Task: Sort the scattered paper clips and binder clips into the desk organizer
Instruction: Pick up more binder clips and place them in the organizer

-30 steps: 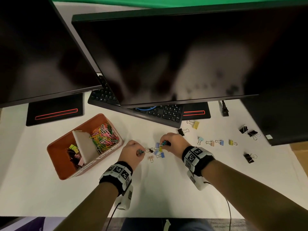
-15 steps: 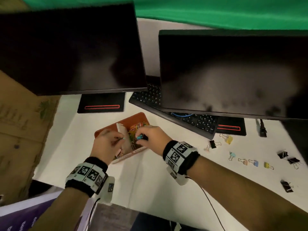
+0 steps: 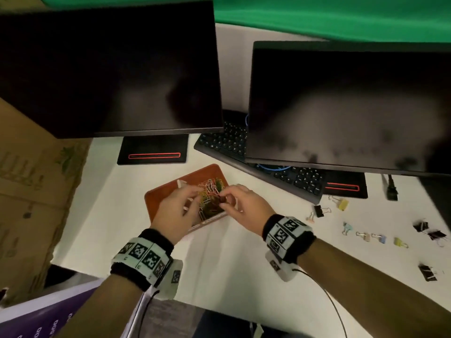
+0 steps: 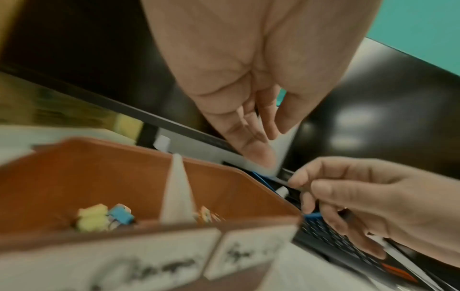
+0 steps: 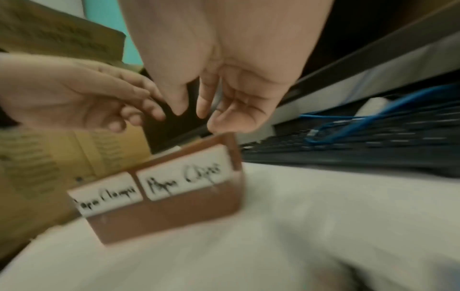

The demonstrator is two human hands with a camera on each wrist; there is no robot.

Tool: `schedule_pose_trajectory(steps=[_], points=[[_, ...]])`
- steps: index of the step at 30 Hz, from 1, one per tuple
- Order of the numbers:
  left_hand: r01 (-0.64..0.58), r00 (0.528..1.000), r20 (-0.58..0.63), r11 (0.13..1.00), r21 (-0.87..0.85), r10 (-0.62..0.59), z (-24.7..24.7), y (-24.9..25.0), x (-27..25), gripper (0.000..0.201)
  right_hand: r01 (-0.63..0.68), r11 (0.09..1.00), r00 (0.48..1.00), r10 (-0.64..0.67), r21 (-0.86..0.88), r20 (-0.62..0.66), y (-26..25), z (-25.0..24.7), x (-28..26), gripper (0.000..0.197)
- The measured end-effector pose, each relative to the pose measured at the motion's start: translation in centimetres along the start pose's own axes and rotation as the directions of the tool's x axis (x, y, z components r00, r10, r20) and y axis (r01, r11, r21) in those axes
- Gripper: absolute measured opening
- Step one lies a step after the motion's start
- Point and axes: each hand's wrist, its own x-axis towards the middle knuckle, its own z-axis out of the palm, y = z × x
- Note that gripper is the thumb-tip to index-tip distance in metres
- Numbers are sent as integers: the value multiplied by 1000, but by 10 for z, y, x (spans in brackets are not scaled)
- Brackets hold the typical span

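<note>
Brown organizer [image 3: 156, 200] holds paper clips [image 3: 211, 191], binder clips [image 4: 104, 217].

Bare forearms, no sleeves; each wrist wears a black band [image 3: 144, 262] wrapped with a white strip of square black-and-white markers; a small white camera unit [image 3: 280, 268] hangs beneath each, trailing a thin black cable [image 3: 329, 298].

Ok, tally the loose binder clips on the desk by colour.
Black clips: 4
Yellow clips: 2
Peach clips: 2
Blue clip: 1
Teal clip: 1
Total: 10
</note>
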Motion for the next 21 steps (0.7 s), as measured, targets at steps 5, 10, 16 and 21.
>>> schedule_pose_trajectory(steps=[5,10,16,21], points=[[-86,944,321,996,8,79,78,30,6,33,-343,918,933,358,-197,45,89,-32,-65,60],[-62,848,529,981,182,-44,152,33,6,75,-436,864,879,469,-254,85,127,-37,-100,87],[7,852,498,955,297,-161,196,34,6,73,-366,904,908,399,-219,128,134,-23,-91,86],[2,872,474,967,254,-127,193,32,12,40,-336,920,916,369,-204,157,137,-14,-81,65]])
